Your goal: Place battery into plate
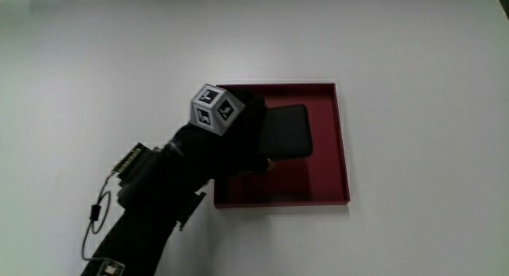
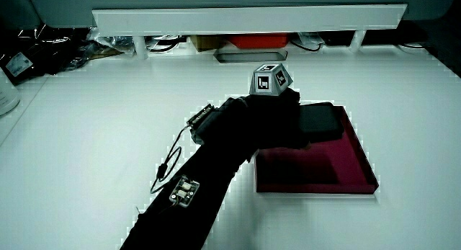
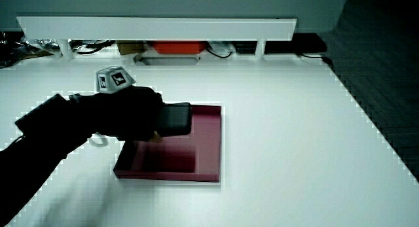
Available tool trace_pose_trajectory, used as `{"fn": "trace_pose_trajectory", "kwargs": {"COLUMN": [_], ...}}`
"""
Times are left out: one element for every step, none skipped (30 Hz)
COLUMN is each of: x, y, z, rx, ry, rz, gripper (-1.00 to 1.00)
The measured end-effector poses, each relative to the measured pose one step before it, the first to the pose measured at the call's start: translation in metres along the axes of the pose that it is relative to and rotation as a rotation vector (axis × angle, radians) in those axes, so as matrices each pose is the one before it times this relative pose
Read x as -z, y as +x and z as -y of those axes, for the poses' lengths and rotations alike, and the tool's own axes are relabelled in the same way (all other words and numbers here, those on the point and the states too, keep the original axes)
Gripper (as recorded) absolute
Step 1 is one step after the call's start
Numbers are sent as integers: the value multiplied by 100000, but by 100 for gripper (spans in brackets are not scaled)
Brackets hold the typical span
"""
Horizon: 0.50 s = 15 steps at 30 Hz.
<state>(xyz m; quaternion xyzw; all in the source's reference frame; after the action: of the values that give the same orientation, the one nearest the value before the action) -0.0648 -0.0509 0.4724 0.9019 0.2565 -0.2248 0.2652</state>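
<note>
Battery [image 1: 288,131] pinched in hand's [image 1: 238,133] grip, low over red plate [image 1: 343,149]

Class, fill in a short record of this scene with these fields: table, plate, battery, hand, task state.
table: white, bears the plate
plate: dark red square tray with a low rim
battery: flat black block, held over the plate; whether it touches the plate's floor cannot be told
hand: black glove with a patterned cube on its back, over the plate's edge, fingers on the battery
task state: battery over the plate, not yet let go
</note>
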Motion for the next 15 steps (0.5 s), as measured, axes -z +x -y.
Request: {"fn": "trace_pose_trajectory", "kwargs": {"x": [271, 142, 185, 883, 137, 536, 653, 160, 521, 1078, -340, 104, 349, 416, 328], "y": [428, 497, 380, -203, 424, 84, 3, 346, 70, -366, 680, 223, -16, -48, -31], "z": [-167, 0, 38, -483, 8, -242, -286, 59, -145, -677, 292, 75, -92, -177, -131], "rx": [-555, -2445, -2551, 1568, -1558, -146, 1092, -943, 82, 2537, -2793, -485, 17, 424, 23], "ry": [-779, -1948, -1842, -718, -1416, -83, -846, -793, -992, -787, -1145, -1281, -448, -165, -593], "rz": [-1482, -317, 942, 141, -813, -1471, -780, -882, -338, 2477, -2812, -1365, -484, -253, -325], "gripper": [0, 0, 0, 0, 0, 0, 0, 0, 0, 0, 0, 0, 0, 0, 0]}}
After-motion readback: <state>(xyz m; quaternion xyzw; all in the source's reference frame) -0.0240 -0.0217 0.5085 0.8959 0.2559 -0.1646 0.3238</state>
